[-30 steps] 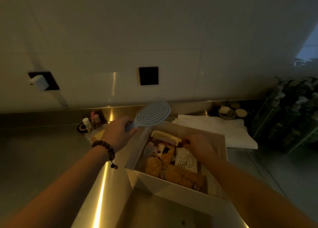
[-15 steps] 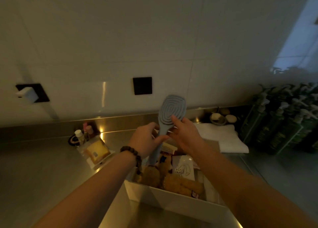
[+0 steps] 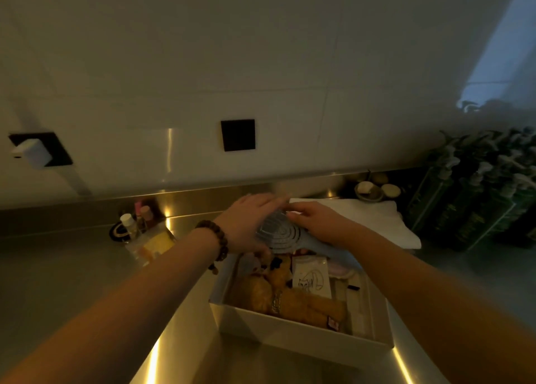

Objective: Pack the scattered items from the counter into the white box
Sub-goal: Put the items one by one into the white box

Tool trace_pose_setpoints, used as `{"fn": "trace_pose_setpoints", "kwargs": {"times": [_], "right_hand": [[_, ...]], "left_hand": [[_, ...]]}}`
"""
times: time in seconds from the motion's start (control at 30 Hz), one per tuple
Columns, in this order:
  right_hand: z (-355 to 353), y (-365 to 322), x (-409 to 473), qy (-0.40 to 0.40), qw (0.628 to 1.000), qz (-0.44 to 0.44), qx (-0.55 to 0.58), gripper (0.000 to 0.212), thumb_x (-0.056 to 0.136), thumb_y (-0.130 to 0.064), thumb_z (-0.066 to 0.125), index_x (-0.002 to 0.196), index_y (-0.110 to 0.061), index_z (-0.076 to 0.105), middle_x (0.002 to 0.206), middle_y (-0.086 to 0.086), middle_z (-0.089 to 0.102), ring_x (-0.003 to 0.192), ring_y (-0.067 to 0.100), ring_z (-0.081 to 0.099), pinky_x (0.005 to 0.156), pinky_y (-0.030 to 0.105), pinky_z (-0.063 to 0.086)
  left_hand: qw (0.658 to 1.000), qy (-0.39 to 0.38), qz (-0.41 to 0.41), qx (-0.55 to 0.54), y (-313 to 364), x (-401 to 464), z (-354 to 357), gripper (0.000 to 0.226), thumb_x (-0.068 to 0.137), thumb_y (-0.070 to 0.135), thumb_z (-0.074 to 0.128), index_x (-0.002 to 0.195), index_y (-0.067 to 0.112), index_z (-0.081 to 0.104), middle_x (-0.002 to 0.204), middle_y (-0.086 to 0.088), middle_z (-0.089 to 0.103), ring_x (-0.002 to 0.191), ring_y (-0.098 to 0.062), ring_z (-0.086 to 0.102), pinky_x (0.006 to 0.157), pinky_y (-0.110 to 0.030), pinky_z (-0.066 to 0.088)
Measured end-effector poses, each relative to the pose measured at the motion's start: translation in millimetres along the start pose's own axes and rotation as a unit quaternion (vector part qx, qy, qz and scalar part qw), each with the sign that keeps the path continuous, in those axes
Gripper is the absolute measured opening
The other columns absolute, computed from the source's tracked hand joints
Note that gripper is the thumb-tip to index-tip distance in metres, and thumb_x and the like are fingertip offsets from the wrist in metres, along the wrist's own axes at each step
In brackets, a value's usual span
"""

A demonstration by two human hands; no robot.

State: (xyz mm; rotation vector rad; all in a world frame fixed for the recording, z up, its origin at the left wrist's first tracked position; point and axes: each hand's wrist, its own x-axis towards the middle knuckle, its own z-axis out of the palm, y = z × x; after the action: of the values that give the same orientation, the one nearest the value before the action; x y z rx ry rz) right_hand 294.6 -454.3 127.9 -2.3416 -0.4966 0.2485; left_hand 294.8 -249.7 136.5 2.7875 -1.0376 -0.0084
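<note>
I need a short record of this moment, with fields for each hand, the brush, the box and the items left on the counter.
left hand: flat over the brush head
right hand: on the brush handle
pale blue oval hairbrush: lying over the far end of the box
white rectangular box: holds plush toy and card
small bottles: on the counter, left of the box

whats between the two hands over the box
The blue brush, in the head view: left hand on its head, right hand over its handle, above the box.
</note>
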Motion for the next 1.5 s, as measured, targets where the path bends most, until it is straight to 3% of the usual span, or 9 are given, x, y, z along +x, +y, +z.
{"fn": "trace_pose_setpoints", "kwargs": {"times": [0.13, 0.27, 0.33, 0.43, 0.53, 0.67, 0.9, 1.17, 1.5], "right_hand": [[3, 7, 0, -0.028, 0.999, 0.024, -0.009, 0.037, 0.098, -0.033, 0.045, 0.129, -0.018, 0.056, 0.124, 0.006, 0.061, 0.112, 0.016, 0.055, 0.097, 0.032, 0.044], [6, 24, -11, -0.106, 0.990, 0.064, 0.074, 0.062, 0.075, -0.032, 0.076, 0.130, -0.036, 0.047, 0.109, -0.021, 0.059, 0.100, -0.005, 0.057, 0.074, 0.010, 0.048], [13, 36, -17, -0.086, 0.993, 0.065, 0.038, 0.069, 0.070, -0.029, 0.080, 0.129, -0.038, 0.045, 0.104, -0.026, 0.056, 0.097, -0.010, 0.054, 0.070, 0.009, 0.045], [27, 49, -17, 0.006, 0.995, 0.068, -0.066, 0.044, 0.076, -0.032, 0.074, 0.115, -0.033, 0.052, 0.101, -0.021, 0.055, 0.099, 0.001, 0.056, 0.070, 0.012, 0.039], [41, 57, -17, 0.030, 0.989, 0.065, -0.133, 0.031, 0.084, -0.029, 0.065, 0.113, -0.027, 0.056, 0.114, -0.007, 0.057, 0.106, 0.009, 0.053, 0.085, 0.021, 0.041], [49, 59, -16, 0.053, 0.977, 0.064, -0.196, 0.033, 0.091, -0.030, 0.056, 0.123, -0.023, 0.058, 0.126, -0.001, 0.054, 0.119, 0.016, 0.045, 0.101, 0.031, 0.035], [47, 53, -16, 0.048, 0.979, 0.098, -0.174, 0.040, 0.088, -0.028, 0.060, 0.127, -0.024, 0.054, 0.131, -0.001, 0.053, 0.124, 0.016, 0.045, 0.106, 0.036, 0.036], [36, 23, -26, 0.144, 0.979, 0.068, -0.130, 0.037, 0.093, -0.034, 0.054, 0.127, -0.020, 0.055, 0.123, -0.001, 0.056, 0.112, 0.013, 0.051, 0.096, 0.028, 0.039], [82, -45, 28, 0.136, 0.985, -0.073, -0.079, 0.031, 0.092, -0.030, 0.056, 0.119, -0.015, 0.061, 0.119, 0.006, 0.052, 0.109, 0.017, 0.047, 0.088, 0.021, 0.031]], "left_hand": [[0.999, -0.027, -0.016, -0.043, -3, 6, 16, 0.097, 0.066, 0.044, 0.079, 0.145, 0.023, 0.025, 0.145, -0.001, 0.035, 0.131, -0.018, 0.030, 0.107, -0.029, 0.027], [0.997, -0.044, -0.027, -0.050, -7, 11, 34, 0.088, 0.068, 0.045, 0.077, 0.140, 0.020, 0.033, 0.142, -0.002, 0.038, 0.129, -0.018, 0.033, 0.106, -0.029, 0.028], [0.997, -0.041, -0.045, -0.049, -11, 14, 42, 0.077, 0.073, 0.041, 0.074, 0.137, 0.020, 0.037, 0.140, -0.002, 0.041, 0.127, -0.019, 0.035, 0.106, -0.030, 0.030], [0.997, -0.033, -0.066, -0.029, -13, 20, 53, 0.059, 0.082, 0.034, 0.066, 0.134, 0.022, 0.042, 0.138, -0.002, 0.043, 0.126, -0.020, 0.037, 0.104, -0.032, 0.033], [0.997, -0.024, -0.067, -0.021, -12, 22, 60, 0.060, 0.082, 0.039, 0.064, 0.134, 0.022, 0.041, 0.139, -0.001, 0.043, 0.126, -0.019, 0.038, 0.105, -0.032, 0.032], [0.997, -0.040, -0.068, -0.012, -13, 21, 63, 0.072, 0.079, 0.052, 0.062, 0.138, 0.019, 0.037, 0.142, -0.001, 0.039, 0.128, -0.019, 0.036, 0.107, -0.032, 0.028], [0.995, -0.047, -0.082, -0.031, -11, 18, 60, 0.067, 0.084, 0.050, 0.058, 0.138, 0.017, 0.038, 0.141, -0.002, 0.040, 0.127, -0.019, 0.037, 0.107, -0.033, 0.031], [0.987, 0.073, -0.115, -0.086, -14, -19, 42, 0.056, 0.086, 0.046, 0.056, 0.133, 0.018, 0.044, 0.135, -0.003, 0.048, 0.123, -0.018, 0.044, 0.102, -0.030, 0.036], [0.929, 0.145, -0.338, -0.048, -52, -137, 40, 0.062, 0.087, 0.055, 0.047, 0.136, 0.016, 0.043, 0.133, -0.004, 0.051, 0.119, -0.021, 0.048, 0.099, -0.038, 0.041]]}}
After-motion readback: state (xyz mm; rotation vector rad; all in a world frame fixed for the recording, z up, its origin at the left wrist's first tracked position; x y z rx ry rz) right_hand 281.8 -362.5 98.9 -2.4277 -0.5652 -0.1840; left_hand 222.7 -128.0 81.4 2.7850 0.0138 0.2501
